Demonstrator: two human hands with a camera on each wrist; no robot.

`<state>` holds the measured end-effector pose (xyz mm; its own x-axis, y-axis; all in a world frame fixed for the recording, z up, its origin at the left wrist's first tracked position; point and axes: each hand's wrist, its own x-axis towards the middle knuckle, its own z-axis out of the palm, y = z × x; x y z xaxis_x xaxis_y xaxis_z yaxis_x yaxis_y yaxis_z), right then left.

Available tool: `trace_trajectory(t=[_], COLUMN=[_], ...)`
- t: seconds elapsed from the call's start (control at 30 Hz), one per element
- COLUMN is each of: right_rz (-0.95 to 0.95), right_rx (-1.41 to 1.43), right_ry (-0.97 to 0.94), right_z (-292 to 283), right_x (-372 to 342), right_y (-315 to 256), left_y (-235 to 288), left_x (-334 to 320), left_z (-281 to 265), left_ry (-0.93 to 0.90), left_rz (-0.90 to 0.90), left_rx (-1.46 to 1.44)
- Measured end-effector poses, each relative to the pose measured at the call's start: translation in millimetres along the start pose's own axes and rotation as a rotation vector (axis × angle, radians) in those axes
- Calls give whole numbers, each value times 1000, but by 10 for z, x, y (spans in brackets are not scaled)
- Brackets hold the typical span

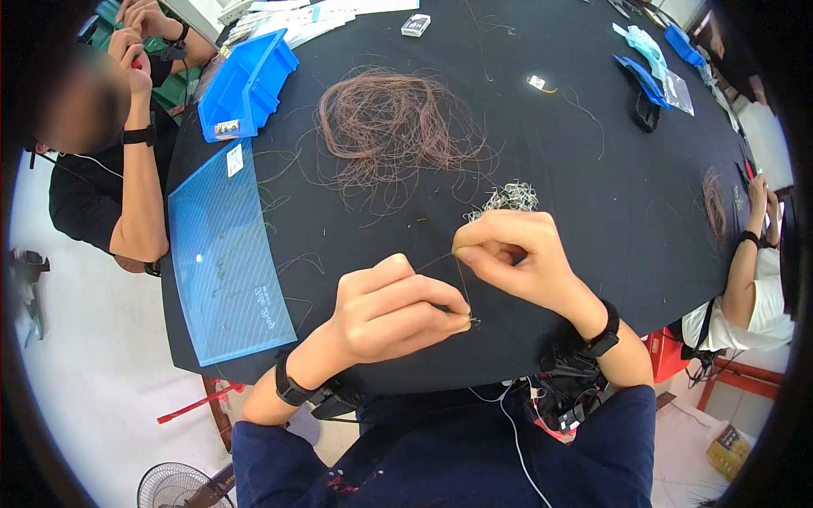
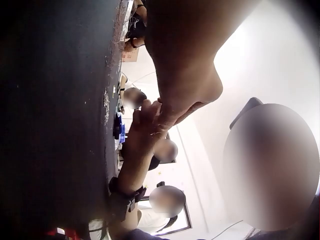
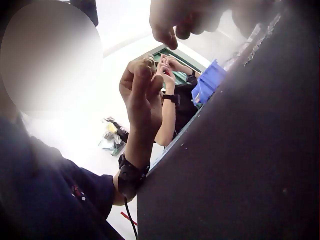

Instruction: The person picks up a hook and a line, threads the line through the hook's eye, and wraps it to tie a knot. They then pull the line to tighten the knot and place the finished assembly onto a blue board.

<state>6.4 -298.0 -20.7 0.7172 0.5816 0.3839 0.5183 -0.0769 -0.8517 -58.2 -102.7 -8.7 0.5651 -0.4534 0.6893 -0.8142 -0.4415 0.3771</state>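
In the head view, my left hand pinches a thin thread between thumb and fingertips, with a small tangled end sticking out past them. Higher and to the right, my right hand pinches the thin thread that runs down to the left hand. A pile of pale twisted wires lies just beyond the right hand, and a loose bundle of brown threads lies farther back. The left wrist view shows the left hand close up; the right wrist view has the left hand upright and the right hand at the top.
A blue bin and a translucent blue sheet lie on the left of the black table. A small white box and a white tag are toward the back. Other people sit at the left and right edges.
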Motion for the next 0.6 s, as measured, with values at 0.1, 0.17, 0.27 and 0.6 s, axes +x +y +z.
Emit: trace_trajectory(t=[0.1, 0.17, 0.27, 0.6], right_rz=[-3, -12, -102, -307], right_rx=[-11, -43, -66, -78], right_ry=[-63, -118, -166, -221], right_z=[43, 80, 83, 65], right_x=[-2, -13, -16, -31], right_y=[33, 47, 1, -164], left_y=[25, 18, -22, -124], left_x=[47, 61, 61, 58], left_z=[-37, -54, -104, -134], left_ry=[59, 103, 155, 199], left_rz=[-16, -56, -158, -182], left_rx=[6, -4, -37, 144])
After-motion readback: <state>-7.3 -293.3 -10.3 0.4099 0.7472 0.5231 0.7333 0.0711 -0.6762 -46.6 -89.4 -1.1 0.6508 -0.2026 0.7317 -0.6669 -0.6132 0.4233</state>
